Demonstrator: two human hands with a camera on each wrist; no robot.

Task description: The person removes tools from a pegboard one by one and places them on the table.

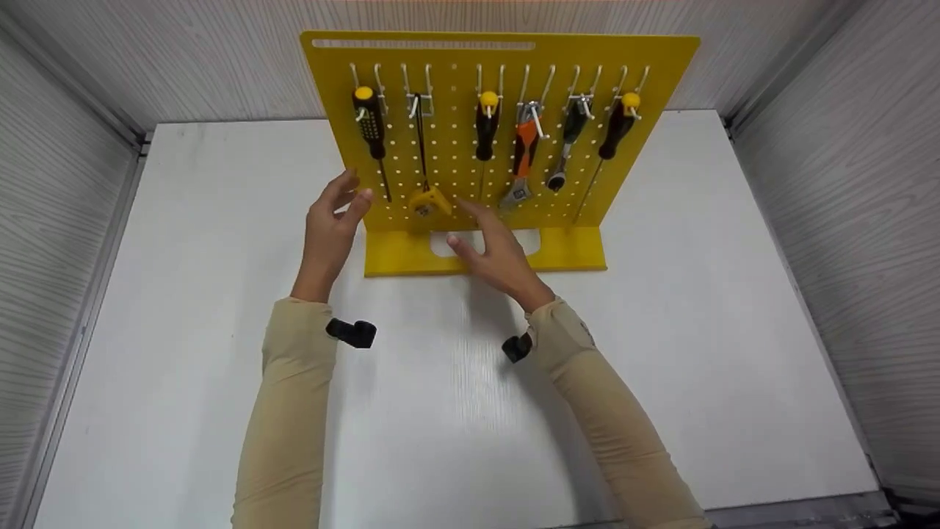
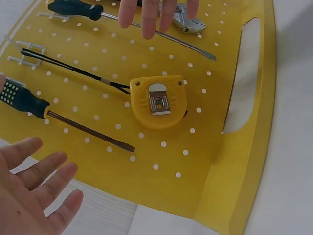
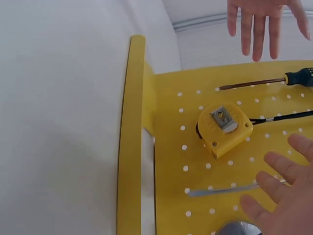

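A yellow tape measure (image 1: 429, 202) hangs by a black cord from a hook on the yellow pegboard (image 1: 455, 162); its metal belt clip faces out in both wrist views. My left hand (image 1: 328, 234), fingers spread and holding nothing, is at the board's left edge near a dark-handled screwdriver (image 1: 369, 125). To the right of the tape measure is my right hand (image 1: 501, 253), also with nothing in it, its fingers extended just below a second screwdriver (image 1: 486, 136). In the left wrist view the tape measure (image 2: 161, 105) lies between both hands, apart from their fingers.
Further right on the board hang an orange-handled adjustable wrench (image 1: 524, 150), a ratchet-like tool (image 1: 569, 136) and another screwdriver (image 1: 619, 131). White hooks stick out along the top. The board's base (image 1: 573, 253) stands on a white table (image 1: 411, 411), with panelled walls around it.
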